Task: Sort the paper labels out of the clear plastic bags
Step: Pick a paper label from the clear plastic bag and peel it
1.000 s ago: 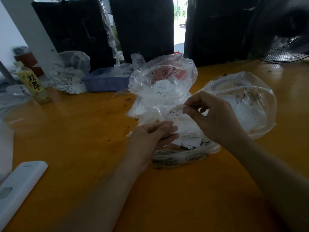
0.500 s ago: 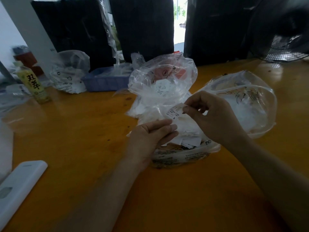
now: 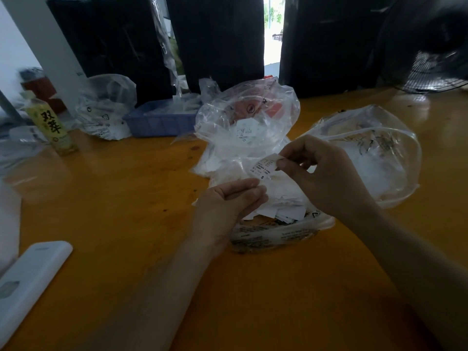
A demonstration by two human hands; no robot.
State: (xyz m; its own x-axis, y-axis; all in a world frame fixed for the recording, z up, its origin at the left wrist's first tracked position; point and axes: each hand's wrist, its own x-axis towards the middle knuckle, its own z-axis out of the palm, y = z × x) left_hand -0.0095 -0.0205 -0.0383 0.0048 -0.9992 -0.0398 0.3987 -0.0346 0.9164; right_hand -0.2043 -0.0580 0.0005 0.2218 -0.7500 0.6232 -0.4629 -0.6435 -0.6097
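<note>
A small white paper label [image 3: 263, 167] printed with an S is pinched at its upper right corner by my right hand [image 3: 321, 173]. My left hand [image 3: 233, 201] sits just below it, thumb and fingers closed on the label's lower edge or the thin plastic there; which one is unclear. Under both hands lies a pile of loose white labels [image 3: 283, 201] on a flattened printed clear bag [image 3: 276, 234]. Behind the pile stands a crumpled clear plastic bag [image 3: 248, 117] holding more labels. Another puffed clear bag [image 3: 374, 153] lies to the right.
On the orange wooden table [image 3: 126, 198] stand a blue plastic tray [image 3: 159, 120], a clear bag of labels [image 3: 106, 110] and a yellow drink bottle [image 3: 52, 125] at the back left. A white flat device [image 3: 27, 282] lies front left. A fan [image 3: 430, 72] stands back right.
My right hand has lifted the label slightly and turned it flatter toward me. My left hand stays below it, almost unmoved.
</note>
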